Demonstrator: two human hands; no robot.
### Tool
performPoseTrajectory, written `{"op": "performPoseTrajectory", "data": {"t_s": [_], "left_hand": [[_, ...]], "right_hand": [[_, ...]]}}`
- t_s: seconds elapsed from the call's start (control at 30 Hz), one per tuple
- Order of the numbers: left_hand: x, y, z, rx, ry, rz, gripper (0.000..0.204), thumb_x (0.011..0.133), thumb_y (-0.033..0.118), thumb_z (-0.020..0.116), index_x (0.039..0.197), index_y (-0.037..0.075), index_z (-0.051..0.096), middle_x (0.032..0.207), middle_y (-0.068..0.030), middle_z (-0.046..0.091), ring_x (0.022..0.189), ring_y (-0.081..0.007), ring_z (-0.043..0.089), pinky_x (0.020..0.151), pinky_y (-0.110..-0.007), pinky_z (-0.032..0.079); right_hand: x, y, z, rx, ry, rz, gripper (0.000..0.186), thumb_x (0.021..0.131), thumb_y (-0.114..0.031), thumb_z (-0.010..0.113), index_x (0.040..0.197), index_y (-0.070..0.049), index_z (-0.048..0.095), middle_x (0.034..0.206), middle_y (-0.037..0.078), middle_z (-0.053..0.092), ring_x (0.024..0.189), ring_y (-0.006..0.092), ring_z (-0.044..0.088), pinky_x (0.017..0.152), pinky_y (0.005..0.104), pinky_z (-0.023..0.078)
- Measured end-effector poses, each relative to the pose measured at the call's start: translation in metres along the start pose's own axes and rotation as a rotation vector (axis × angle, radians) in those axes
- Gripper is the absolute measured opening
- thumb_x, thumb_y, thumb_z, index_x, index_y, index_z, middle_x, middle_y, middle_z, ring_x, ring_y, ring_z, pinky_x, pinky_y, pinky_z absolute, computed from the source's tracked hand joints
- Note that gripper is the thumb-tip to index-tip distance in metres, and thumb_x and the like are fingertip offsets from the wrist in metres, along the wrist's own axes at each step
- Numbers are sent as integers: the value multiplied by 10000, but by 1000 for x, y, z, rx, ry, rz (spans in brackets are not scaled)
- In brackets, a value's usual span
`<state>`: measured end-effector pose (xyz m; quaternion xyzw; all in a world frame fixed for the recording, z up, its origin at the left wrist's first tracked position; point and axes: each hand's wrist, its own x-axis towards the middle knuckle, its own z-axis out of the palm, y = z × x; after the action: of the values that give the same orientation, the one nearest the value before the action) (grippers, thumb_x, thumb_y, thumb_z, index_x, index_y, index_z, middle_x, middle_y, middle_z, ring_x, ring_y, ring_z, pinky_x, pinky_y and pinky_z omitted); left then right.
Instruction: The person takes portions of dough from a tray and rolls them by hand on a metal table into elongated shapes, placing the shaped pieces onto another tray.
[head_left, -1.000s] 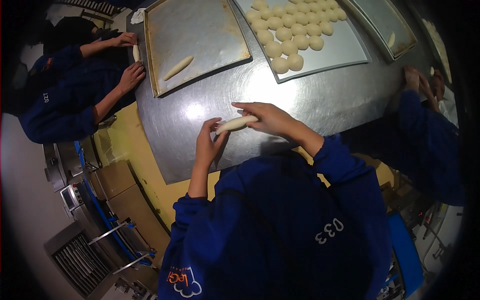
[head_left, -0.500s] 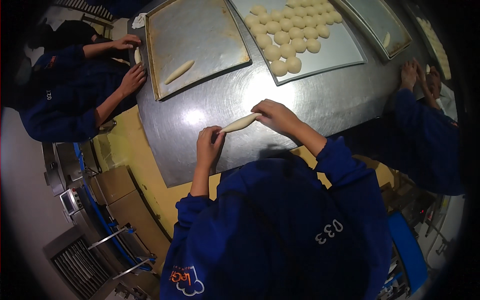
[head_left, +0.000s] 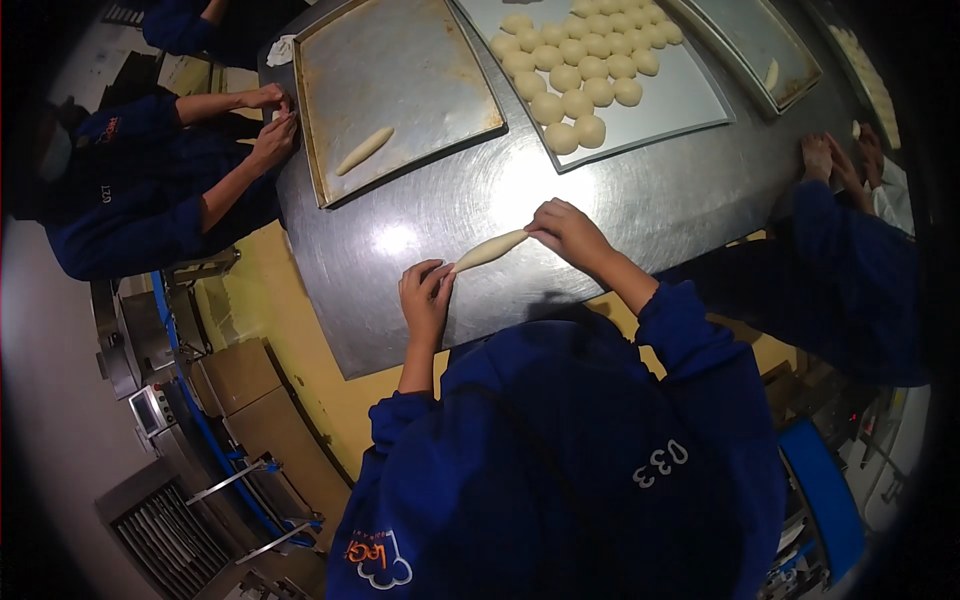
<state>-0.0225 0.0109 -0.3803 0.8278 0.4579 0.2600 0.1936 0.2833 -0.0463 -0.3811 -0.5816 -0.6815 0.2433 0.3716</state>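
So nearest the camera it's all blue jacket, the person's own shoulders and sleeves covering the near edge of the steel table [head_left: 640, 205]. Just past that, the left hand [head_left: 425, 298] and right hand [head_left: 566, 230] each pinch one end of a long dough stick [head_left: 488, 250], fingers closed narrow on the tips, with the stick stretched between them on the bare steel, slanting up toward the right. Nothing sits between the hands and the trays further back. Far left there's a worn baking tray [head_left: 420, 60] with just one shaped dough stick [head_left: 364, 151] in it. Right of that is a lighter tray [head_left: 690, 100] packed with dough balls [head_left: 565, 78], roughly twenty, in tight rows. A third tray [head_left: 770, 30] at the far right holds one small piece, as far as I can make out. A co-worker's two hands [head_left: 272, 118] are busy at the left edge of the table, and another person's hands [head_left: 838, 158] rest on the right edge.
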Motion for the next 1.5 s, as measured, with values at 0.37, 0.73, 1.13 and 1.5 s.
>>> {"op": "performPoseTrajectory", "data": {"t_s": [0.37, 0.73, 1.13, 1.5], "left_hand": [[-25, 7, -24, 388, -203, 109, 565, 881, 233, 707, 1421, 189, 543, 1462, -119, 491, 1339, -338, 452, 1111, -458, 338], [21, 37, 5, -173, -208, -26, 702, 808, 60, 769, 1429, 30, 440, 1178, -161, 670, 1096, -316, 641, 951, -395, 505], [125, 23, -45, -376, -470, -84, 526, 796, 55, 774, 1265, 79, 537, 968, -70, 714, 877, -179, 679, 769, -309, 534], [265, -22, 2, -177, -147, -29, 466, 800, 7, 729, 1221, 29, 530, 1032, -160, 678, 979, -324, 661, 818, -407, 538]], "right_hand": [[-38, -23, -20, -508, 4, -45, 549, 890, -205, 674, 1414, -148, 521, 1337, 99, 570, 1182, 294, 545, 1056, 429, 386], [29, -33, 2, 58, -300, 14, 790, 831, -59, 705, 1532, -142, 350, 1083, 153, 665, 990, 343, 639, 896, 410, 508], [132, -29, -36, 212, -484, 43, 911, 720, 1, 754, 1524, -132, 347, 952, 139, 704, 885, 292, 695, 810, 384, 540], [280, 26, -31, -146, -168, -130, 653, 775, 21, 683, 1383, -157, 524, 1144, 120, 595, 993, 338, 633, 858, 421, 520]]}}
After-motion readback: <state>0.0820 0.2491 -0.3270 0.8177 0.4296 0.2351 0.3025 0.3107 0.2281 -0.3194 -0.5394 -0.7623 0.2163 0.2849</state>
